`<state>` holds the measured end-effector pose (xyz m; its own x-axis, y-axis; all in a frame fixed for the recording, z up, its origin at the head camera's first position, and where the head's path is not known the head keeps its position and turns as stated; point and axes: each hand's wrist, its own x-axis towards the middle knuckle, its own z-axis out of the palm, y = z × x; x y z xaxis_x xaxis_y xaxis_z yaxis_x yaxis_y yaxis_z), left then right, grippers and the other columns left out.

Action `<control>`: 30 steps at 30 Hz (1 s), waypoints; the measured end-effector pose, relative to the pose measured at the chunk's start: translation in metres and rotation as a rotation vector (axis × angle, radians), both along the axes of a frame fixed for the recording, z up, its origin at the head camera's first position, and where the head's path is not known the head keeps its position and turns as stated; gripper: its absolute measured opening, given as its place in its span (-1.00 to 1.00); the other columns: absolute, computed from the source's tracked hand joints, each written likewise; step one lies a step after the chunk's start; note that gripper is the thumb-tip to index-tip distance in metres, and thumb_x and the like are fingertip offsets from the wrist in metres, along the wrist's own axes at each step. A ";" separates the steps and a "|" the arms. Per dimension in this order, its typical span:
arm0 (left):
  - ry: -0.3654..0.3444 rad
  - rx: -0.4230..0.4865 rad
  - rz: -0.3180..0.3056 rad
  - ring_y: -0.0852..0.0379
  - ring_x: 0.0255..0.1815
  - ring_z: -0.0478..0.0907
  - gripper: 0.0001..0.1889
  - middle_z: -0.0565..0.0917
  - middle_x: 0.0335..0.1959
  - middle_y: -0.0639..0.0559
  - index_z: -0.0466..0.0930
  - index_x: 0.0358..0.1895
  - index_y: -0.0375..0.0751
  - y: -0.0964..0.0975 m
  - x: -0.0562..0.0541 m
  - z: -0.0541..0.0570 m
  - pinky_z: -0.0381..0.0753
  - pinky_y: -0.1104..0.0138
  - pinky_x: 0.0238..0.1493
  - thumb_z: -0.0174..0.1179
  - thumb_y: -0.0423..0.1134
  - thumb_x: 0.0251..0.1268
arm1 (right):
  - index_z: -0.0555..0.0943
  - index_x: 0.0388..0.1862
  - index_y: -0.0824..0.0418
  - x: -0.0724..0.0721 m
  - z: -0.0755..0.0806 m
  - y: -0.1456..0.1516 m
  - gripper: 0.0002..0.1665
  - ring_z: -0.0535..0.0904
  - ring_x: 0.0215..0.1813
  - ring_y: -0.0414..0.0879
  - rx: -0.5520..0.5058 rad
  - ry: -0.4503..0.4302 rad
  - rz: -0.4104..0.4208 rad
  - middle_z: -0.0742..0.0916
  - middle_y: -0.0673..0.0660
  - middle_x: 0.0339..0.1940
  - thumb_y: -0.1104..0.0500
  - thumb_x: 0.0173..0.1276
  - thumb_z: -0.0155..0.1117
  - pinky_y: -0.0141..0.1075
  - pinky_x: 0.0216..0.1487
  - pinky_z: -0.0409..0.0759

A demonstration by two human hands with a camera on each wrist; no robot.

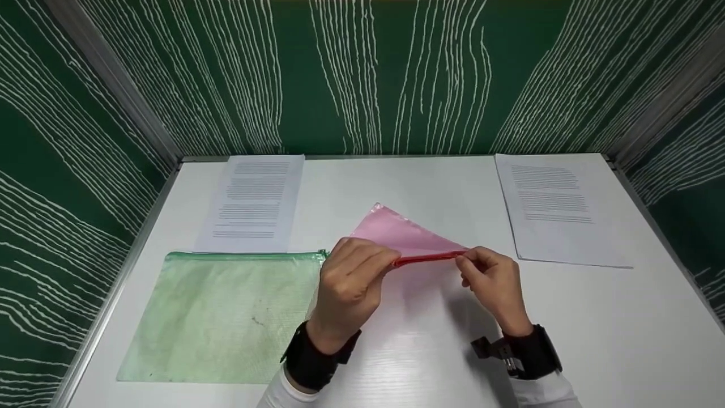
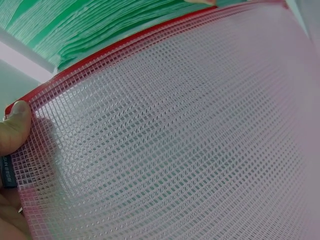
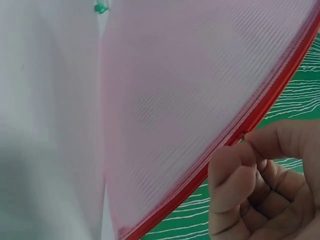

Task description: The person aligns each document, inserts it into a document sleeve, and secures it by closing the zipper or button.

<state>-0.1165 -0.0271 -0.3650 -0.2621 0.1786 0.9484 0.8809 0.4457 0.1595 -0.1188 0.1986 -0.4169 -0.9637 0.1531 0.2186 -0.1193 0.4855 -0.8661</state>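
Observation:
A pink mesh zip pouch (image 1: 396,231) with a red zip (image 1: 427,259) along one edge is held up over the white table. My left hand (image 1: 351,283) grips it near one end of the zip; the thumb (image 2: 19,112) presses on the mesh at that corner in the left wrist view. With thumb and forefinger, my right hand (image 1: 494,283) pinches at the red zip, its other fingers curled in. The zip's slider is hidden by those fingertips. In the right wrist view the mesh (image 3: 190,90) hangs beside the right hand.
Left of my hands, a green zip pouch (image 1: 221,323) lies flat, its green zip along the far edge. Printed sheets (image 1: 255,198) lie behind it, and more printed paper (image 1: 558,209) lies at the back right. Green walls with white lines (image 1: 385,73) enclose the table.

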 end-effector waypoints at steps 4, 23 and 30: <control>-0.017 0.016 0.004 0.16 -0.41 0.52 -0.90 0.68 -0.45 0.04 0.67 -0.38 -0.24 0.000 0.000 -0.001 0.48 0.39 -0.26 0.32 -0.40 -0.03 | 0.59 -0.56 0.25 -0.001 -0.002 0.001 -0.84 0.52 -0.62 0.11 0.026 -0.018 -0.010 0.59 0.27 -0.68 0.31 0.22 0.23 -0.49 -0.69 0.30; -0.017 0.056 0.028 0.17 -0.40 0.52 -0.88 0.67 -0.45 0.04 0.68 -0.37 -0.25 0.002 0.001 0.000 0.47 0.39 -0.27 0.34 -0.42 -0.06 | 0.59 -0.52 0.32 -0.001 0.000 0.005 -0.86 0.53 -0.61 0.11 0.020 -0.030 -0.010 0.60 0.28 -0.66 0.30 0.22 0.22 -0.46 -0.70 0.33; -0.020 0.070 0.030 0.16 -0.39 0.53 -0.88 0.68 -0.45 0.02 0.68 -0.38 -0.27 0.001 0.002 0.001 0.48 0.39 -0.26 0.34 -0.41 -0.07 | 0.60 -0.51 0.29 -0.003 -0.002 0.006 -0.87 0.54 -0.60 0.11 0.007 -0.042 0.000 0.60 0.28 -0.66 0.31 0.23 0.21 -0.43 -0.67 0.39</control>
<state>-0.1149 -0.0261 -0.3641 -0.2854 0.1039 0.9528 0.8637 0.4588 0.2086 -0.1216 0.2050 -0.4186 -0.9721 0.1516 0.1788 -0.0827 0.4919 -0.8667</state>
